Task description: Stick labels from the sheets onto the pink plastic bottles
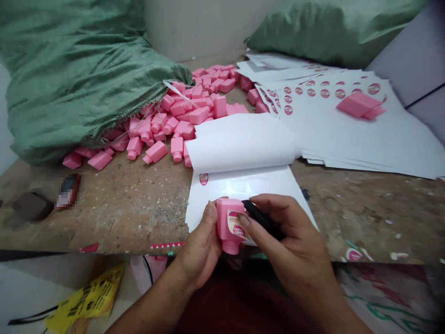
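My left hand (201, 248) grips a small pink plastic bottle (227, 225) at the table's near edge, neck pointing toward me. My right hand (288, 241) presses a round sticker label (238, 227) onto the bottle's face with a fingertip and also holds a thin black tool (259, 215). Just behind the bottle lies a white sticker sheet (239, 185), its top leaf curled back, with one pink sticker (204, 179) left at its upper left corner.
A heap of pink bottles (187, 116) spills from a green woven sack (73, 79) at the left. Spread sticker sheets (347, 120) cover the right side, with one pink bottle (359, 105) on them. A second green sack (333, 28) lies behind. A dark block (33, 206) and a small packet (68, 191) sit far left.
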`<action>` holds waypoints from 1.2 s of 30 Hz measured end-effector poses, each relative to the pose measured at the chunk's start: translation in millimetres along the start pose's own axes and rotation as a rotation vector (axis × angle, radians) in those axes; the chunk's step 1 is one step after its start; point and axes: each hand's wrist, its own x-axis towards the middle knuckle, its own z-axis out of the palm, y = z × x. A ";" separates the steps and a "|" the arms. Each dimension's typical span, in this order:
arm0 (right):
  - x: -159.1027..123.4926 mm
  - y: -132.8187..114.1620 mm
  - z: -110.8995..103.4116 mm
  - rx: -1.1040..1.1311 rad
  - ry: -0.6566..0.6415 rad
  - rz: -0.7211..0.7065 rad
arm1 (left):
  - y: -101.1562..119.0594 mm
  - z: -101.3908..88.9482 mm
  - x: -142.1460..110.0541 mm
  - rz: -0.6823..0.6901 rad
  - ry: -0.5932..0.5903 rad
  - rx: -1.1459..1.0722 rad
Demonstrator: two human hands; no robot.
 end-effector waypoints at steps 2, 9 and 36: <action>-0.3 1.8 -0.3 -0.013 -0.004 -0.017 | -0.2 0.7 0.4 0.015 -0.009 0.004; 0.3 5.6 0.2 -0.022 -0.017 -0.021 | -0.1 1.0 0.6 0.032 -0.027 -0.006; 18.5 8.8 -15.4 -0.043 -0.062 0.101 | 2.8 -3.2 -12.4 -0.109 -0.005 0.209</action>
